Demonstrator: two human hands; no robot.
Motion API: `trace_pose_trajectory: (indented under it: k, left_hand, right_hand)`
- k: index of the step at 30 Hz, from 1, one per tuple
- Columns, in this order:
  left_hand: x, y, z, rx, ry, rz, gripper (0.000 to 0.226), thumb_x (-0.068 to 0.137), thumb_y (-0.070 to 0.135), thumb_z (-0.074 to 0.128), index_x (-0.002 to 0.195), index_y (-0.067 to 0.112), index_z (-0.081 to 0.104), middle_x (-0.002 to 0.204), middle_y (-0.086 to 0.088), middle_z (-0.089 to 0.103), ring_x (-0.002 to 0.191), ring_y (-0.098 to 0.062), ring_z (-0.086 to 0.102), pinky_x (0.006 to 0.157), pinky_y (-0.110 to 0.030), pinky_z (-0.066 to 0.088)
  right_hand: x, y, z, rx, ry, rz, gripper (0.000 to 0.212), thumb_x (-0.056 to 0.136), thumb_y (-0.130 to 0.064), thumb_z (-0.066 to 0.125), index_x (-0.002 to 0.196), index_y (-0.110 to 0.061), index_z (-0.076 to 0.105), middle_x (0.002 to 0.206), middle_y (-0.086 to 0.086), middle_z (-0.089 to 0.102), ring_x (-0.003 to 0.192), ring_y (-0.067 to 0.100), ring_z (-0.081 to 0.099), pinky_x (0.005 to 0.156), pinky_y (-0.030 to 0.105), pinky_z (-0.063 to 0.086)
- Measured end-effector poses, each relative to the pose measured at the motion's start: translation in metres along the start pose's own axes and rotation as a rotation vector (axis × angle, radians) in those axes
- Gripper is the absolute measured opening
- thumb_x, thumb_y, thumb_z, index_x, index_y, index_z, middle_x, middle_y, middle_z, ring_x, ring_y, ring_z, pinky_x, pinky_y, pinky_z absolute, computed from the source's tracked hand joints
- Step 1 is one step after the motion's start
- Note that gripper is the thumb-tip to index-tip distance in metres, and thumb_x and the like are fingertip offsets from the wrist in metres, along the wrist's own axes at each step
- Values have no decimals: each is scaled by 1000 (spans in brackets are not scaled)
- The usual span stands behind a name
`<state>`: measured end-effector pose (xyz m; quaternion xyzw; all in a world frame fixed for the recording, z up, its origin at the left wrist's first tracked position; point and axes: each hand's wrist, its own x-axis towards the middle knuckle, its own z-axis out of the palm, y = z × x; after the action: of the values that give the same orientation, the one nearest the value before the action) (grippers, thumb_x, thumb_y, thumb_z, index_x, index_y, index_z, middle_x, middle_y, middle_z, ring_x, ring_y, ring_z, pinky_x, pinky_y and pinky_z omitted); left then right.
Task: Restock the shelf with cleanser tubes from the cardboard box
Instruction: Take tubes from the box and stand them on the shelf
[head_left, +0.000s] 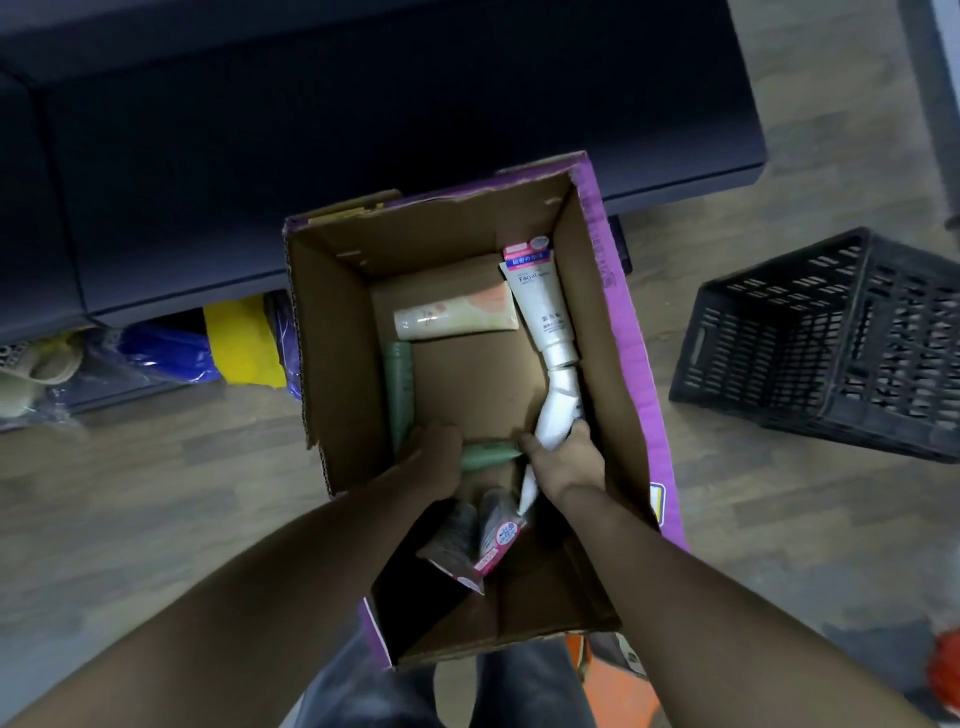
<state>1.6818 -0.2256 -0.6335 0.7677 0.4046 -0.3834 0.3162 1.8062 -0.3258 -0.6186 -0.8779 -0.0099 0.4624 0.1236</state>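
A: How do the hands sit?

B: Both forearms reach down from the bottom of the view into the cardboard box (332, 332). The right hand (563, 457) has its grip curled round a white tube (558, 415), whose silver cap points away from the person and whose flat end sticks out below the hand. The left hand (434, 457) is knuckles-up, fingers bent over a pale green tube (488, 453) lying between the two hands; how firmly that grip closes cannot be told, since the fingertips are hidden under the hand.

A: What else lies in the box?

B: A second white tube (537, 301) marked "Facial" leans along the right wall, its cap nearly touching the held tube's cap. A cream tube with an orange patch (457, 314) lies across the far end. A darker green tube (401, 384) runs along the left wall, its near end hidden by the left hand. Two dark tubes (475, 540) with pink labels lie nearer the person, under the wrists.

A: And round the box?

B: It stands on a wooden floor (156, 493). A black plastic crate (831, 343) sits well to its right, a dark shelf (363, 104) beyond it, with blue and yellow packages (208, 348) partly tucked beneath.
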Motion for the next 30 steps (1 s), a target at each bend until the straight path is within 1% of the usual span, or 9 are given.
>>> trace_pose_trajectory:
  k: [4,10,12,14,19,22,25,27,30]
  left_hand:
    - [-4,6,-15,-155,5,-103,41,92,15,59,131,5,50,136,-17,53,127,-32,51,102,-34,41]
    - [-2,8,-37,-357,26,-231,51,98,34,54,137,2,43,139,-20,49,127,-34,50,99,-34,42]
    - [-3,8,-40,-378,37,-243,52,98,36,52,137,3,42,140,-21,48,127,-35,49,99,-33,41]
    - [-2,9,-40,-424,46,-267,54,99,36,50,139,1,40,141,-22,47,128,-35,49,99,-33,40]
    - [-3,9,-40,-549,58,-313,55,100,37,48,141,2,39,141,-23,47,127,-35,50,100,-32,39]
    - [-3,9,-38,-612,74,-314,55,100,36,46,144,3,35,140,-23,48,126,-37,50,99,-33,40]
    - [-4,9,-39,-668,97,-334,51,102,34,41,143,5,37,141,-23,47,127,-38,49,100,-33,39]
    - [-3,9,-40,-670,97,-351,48,104,34,36,140,2,40,143,-23,45,129,-37,46,101,-33,37]
    - [-2,9,-39,-691,122,-368,48,104,35,33,138,3,43,142,-24,45,128,-37,47,100,-32,37]
  right_hand:
    - [1,-23,-14,52,37,-101,48,80,-45,72,115,-16,55,111,8,68,107,31,62,84,33,46]
    - [-4,-34,-13,90,46,-239,37,77,-37,77,107,-21,62,99,7,65,92,25,62,81,32,48]
    - [-8,-32,-7,240,-18,-236,21,80,-23,73,96,-27,60,91,6,66,74,26,65,69,37,55]
    - [-12,-33,-1,402,-132,-214,27,84,-7,65,90,-33,56,89,8,65,59,27,66,52,34,54]
    - [-13,-44,3,585,-253,-145,42,85,7,45,103,-27,61,99,4,64,79,23,74,74,30,59]
    - [-13,-48,0,704,-333,-48,58,80,17,31,98,-26,66,101,4,65,86,26,70,81,29,57]
    - [-11,-47,-4,773,-404,17,46,82,9,43,88,-22,76,114,2,68,97,21,66,85,31,54]
    - [-12,-43,-4,674,-374,-18,29,85,-9,56,87,-25,80,120,-3,68,100,15,65,89,29,52]
    - [-15,-36,-5,347,-260,-218,47,86,-6,51,117,-36,69,133,-10,60,118,5,55,100,16,38]
